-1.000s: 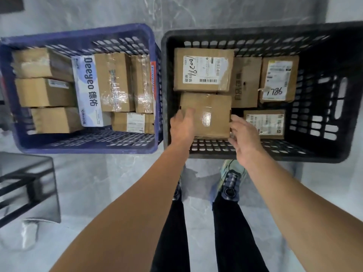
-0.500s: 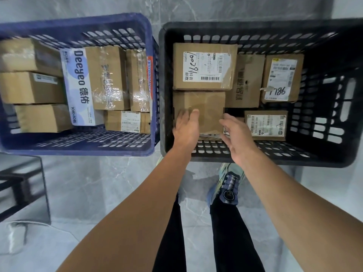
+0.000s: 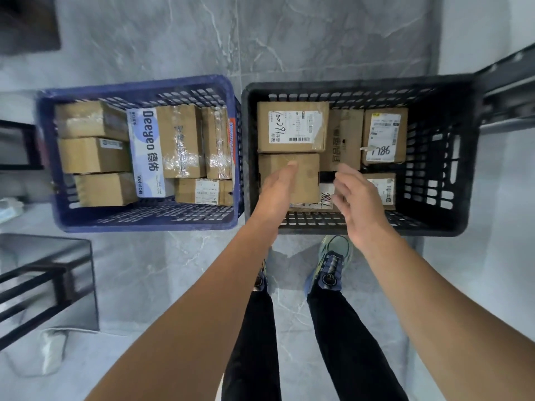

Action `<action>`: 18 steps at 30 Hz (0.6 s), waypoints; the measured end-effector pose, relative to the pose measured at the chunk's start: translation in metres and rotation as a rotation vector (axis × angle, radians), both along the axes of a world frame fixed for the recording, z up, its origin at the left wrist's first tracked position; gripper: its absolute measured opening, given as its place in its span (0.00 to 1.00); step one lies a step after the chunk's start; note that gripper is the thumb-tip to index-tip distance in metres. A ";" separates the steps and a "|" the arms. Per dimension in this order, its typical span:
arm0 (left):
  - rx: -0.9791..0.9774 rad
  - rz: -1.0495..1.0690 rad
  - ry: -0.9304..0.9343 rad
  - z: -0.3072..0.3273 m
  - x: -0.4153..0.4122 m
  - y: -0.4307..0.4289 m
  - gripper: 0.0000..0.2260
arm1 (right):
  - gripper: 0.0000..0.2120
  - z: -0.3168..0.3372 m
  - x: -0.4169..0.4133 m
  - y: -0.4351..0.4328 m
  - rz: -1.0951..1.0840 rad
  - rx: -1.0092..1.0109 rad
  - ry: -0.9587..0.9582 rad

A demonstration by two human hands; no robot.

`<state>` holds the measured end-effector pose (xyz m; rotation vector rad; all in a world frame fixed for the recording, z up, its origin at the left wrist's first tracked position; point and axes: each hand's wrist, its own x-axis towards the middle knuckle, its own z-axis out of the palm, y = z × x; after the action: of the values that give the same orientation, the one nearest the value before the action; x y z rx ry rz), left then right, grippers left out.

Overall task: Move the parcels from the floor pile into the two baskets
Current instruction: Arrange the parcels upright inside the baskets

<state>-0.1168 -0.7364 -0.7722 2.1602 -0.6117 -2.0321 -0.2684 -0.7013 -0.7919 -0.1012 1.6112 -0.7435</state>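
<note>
Two baskets stand side by side on the floor: a blue basket (image 3: 144,221) at left and a black basket (image 3: 434,224) at right, both holding several cardboard parcels. A plain brown parcel (image 3: 307,175) lies in the black basket's front left, below a labelled parcel (image 3: 292,125). My left hand (image 3: 278,192) hovers over the plain parcel with fingers straight, holding nothing. My right hand (image 3: 356,198) is just right of it, fingers relaxed and spread, empty. A white Deeyeo box (image 3: 146,151) lies in the blue basket.
A glass-topped table with a black frame (image 3: 43,279) stands at the left. My two legs and shoes (image 3: 333,264) are just in front of the black basket. Grey marble floor (image 3: 173,270) surrounds the baskets. A dark rail (image 3: 506,91) runs at the right.
Both hands have let go of the plain brown parcel, which now lies in the black basket, and have drawn back above it. The camera has risen, so both baskets look smaller.
</note>
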 end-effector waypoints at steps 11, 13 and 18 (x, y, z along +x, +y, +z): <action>-0.172 -0.061 0.084 0.218 -0.030 -0.035 0.31 | 0.22 0.209 -0.044 0.001 -0.088 -0.197 0.034; -0.222 -0.107 0.113 0.253 -0.033 -0.036 0.30 | 0.22 0.246 -0.049 0.003 -0.142 -0.246 0.056; -0.315 -0.282 0.190 0.337 -0.037 -0.032 0.31 | 0.20 0.339 -0.050 0.016 -0.315 -0.352 0.129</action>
<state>-0.1543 -0.7688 -0.4351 1.7613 -1.1735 -2.0661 -0.3181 -0.6858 -0.4527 -0.1536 1.6223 -1.2853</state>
